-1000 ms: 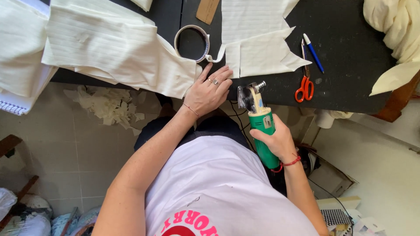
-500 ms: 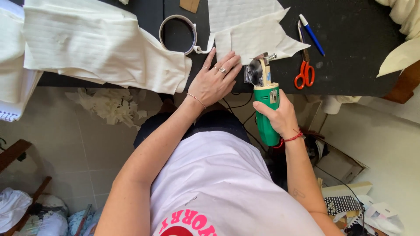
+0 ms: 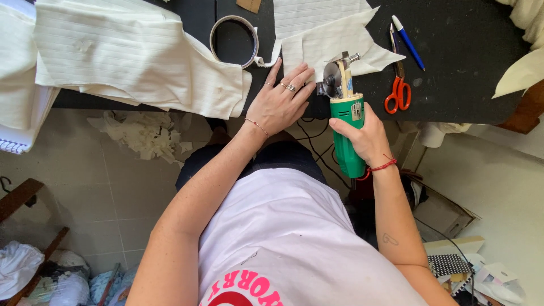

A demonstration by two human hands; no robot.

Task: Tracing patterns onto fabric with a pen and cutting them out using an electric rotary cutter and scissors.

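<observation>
- As seen from the head view, at the near edge of the black worktable (image 3: 453, 90): right hand (image 3: 362, 133) wrapped fully around the green handle of an electric rotary fabric cutter (image 3: 344, 113), fingers closed tight on the body, round blade at the top end, just at the table edge.
- Left hand (image 3: 280, 102) flat and spread, palm down, holding nothing; fingertips pressing on the lower corner of a white striped fabric piece (image 3: 323, 42), just beside the blade.
- Fabric piece lying flat on the table, jagged outline, its right-hand point reaching past the cutter head. Judged thin, light and limp; likely to slide or bunch on the smooth top unless pinned flat close to the cut line, fingers kept clear of the blade.
- Cutter judged rigid and fairly heavy for one hand; best held around the mid-body, as now. Cord trailing below the table, partly hidden.
- Left of the flat hand: larger folded white striped fabric (image 3: 130, 56) hanging over the edge; tape roll (image 3: 233, 41) between the two fabrics.
- Right of the cutter: red-handled scissors (image 3: 396, 90), blue pen (image 3: 407, 41), well apart from both hands.
- Below, on the tiled floor: pile of white fabric scraps (image 3: 144, 133).
</observation>
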